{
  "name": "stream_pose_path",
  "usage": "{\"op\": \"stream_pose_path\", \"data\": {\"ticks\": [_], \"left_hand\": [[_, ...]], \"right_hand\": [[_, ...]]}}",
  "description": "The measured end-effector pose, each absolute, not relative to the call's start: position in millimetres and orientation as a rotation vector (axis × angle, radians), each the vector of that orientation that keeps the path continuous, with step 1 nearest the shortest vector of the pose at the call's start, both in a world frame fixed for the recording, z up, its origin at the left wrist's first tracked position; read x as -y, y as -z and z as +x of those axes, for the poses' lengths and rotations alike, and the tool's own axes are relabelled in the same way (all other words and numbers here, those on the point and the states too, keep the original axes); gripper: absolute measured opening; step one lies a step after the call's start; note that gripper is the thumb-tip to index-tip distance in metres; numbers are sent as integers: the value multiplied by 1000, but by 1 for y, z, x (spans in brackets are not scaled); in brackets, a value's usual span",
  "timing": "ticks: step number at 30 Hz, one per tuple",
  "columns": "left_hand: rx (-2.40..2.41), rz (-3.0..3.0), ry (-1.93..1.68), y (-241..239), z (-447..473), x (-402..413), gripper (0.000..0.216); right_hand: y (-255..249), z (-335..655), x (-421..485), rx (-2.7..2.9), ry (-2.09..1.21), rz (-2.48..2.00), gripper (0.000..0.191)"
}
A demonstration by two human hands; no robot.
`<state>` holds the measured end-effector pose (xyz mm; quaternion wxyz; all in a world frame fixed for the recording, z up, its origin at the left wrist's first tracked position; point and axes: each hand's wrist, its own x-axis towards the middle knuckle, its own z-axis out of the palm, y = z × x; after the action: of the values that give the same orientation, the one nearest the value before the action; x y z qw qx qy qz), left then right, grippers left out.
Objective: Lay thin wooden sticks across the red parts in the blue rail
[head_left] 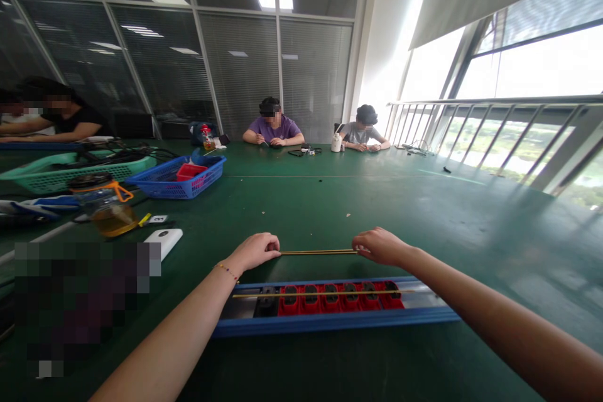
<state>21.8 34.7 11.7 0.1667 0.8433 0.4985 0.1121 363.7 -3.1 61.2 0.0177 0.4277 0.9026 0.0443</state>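
Note:
My left hand [257,250] and my right hand [379,245] each pinch one end of a thin brass rod [318,252], held level just above the green table [424,213]. Both hands are closed on it. In front of me lies a long blue rail [330,321] with several red socket modules [339,297] and one black one [266,301] set in a row. A second brass rod [325,293] lies lengthwise across those modules.
At left stand a blue basket [176,181] holding a red box, a teal basket [61,174] of cables, an amber jar [106,204] and a white device [162,241]. Several people sit at the far and left sides of the table. A railing and windows are at right.

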Motion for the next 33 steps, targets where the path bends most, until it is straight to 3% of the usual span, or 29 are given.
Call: {"op": "stream_pose_path", "data": {"ticks": [8,17,22,28,33], "left_hand": [[-1441,2393,-313,-8,21,-38,24],[-1434,2357,-331,-7,21,-37,26],[-1434,2341,-330,-7,21,-37,26],[-1435,2344,-345,-5,18,-39,28],[-1447,2351,-377,-7,20,-38,37]], "right_hand": [[-123,363,67,-2898,182,1058,24],[-102,336,82,-2846,-41,981,15],[-118,332,78,-2782,-31,1059,14],[-149,370,61,-2776,-202,1193,18],[-135,403,38,-2617,-342,1338,19]]}}
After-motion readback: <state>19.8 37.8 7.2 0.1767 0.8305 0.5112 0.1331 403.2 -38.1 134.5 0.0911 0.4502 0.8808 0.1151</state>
